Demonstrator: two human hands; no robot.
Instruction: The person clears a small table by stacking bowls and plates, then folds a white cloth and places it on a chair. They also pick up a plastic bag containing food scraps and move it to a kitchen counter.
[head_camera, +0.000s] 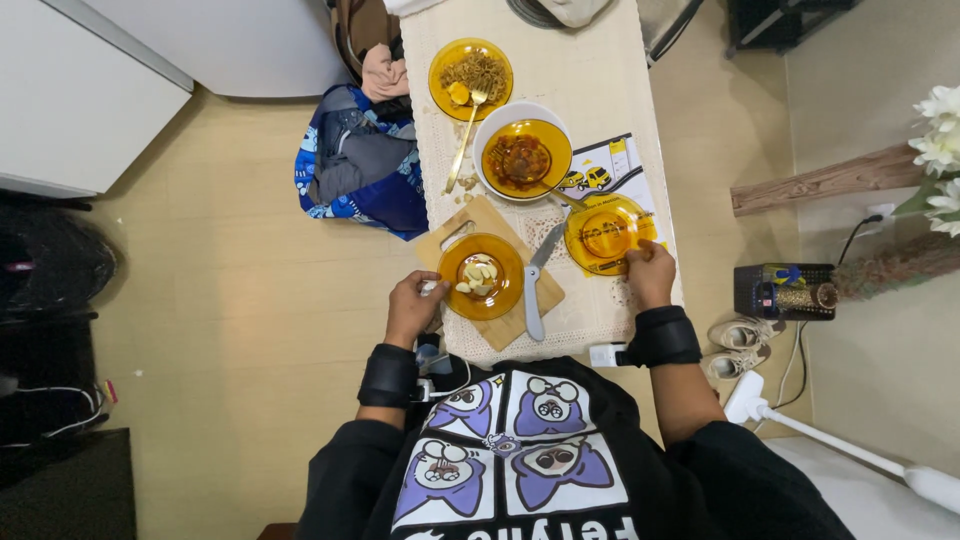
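Head view, looking straight down on a narrow surface (600, 70) covered with a pale lace cloth.

Left hand (413, 306): fingers pinched on a small pale piece at the rim of the amber plate of slices (481, 276), which sits on the wooden cutting board (520, 320). Pale cut slices lie heaped in the middle of that plate.

Right hand (651, 273): fingers closed on the near rim of an empty amber plate (608, 235), just right of the board.

Knife (533, 290): lies on the board between the two plates, handle toward the person, untouched.

Progress, as I judge it: cutting looks done, slices already plated, knife set down. Two dishes farther up are filled: a plate of noodles (471, 76) with a gold fork (463, 140) resting on it, and an amber dish of dark sauced food inside a white bowl (523, 155). The right-hand plate has nothing on it yet. Crumbs remain by the board's far corner.

Printed matter: one white leaflet (612, 165), rectangular, tucked partly under the empty plate and the white bowl, showing small yellow cars and yellow blocks. Dark box (785, 290) on the floor at right, with yellow and blue markings. Blue patterned bag (355, 165) on the floor left of the surface.
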